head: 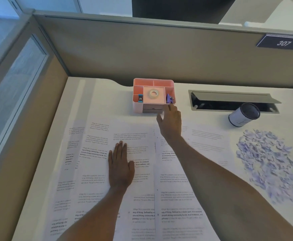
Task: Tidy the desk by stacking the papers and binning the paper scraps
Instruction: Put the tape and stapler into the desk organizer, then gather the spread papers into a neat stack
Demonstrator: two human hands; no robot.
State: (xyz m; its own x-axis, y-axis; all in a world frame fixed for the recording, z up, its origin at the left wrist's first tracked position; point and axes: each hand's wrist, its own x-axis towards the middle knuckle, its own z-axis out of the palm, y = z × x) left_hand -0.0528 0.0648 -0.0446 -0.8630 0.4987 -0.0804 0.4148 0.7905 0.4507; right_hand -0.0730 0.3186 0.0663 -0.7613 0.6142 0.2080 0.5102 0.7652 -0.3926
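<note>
Left hand (120, 164) lies flat on the papers (93, 164), fingers straight, prob. pinning the overlapping sheets so they don't slide. Right hand (170, 122) is also open & holds nothing, reaching twd the pink organizer (137, 106) at the back of the desk (107, 94). Papers are spread out, unstacked. Purple scraps (267, 162) are heaped at right, near the small bin (243, 117).

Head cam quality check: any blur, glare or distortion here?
Head view: wide-angle bend along the partition top; paper scraps smeared by blur at right; printed papers soft toward the frame edges; lighting even, no hard glare.
</note>
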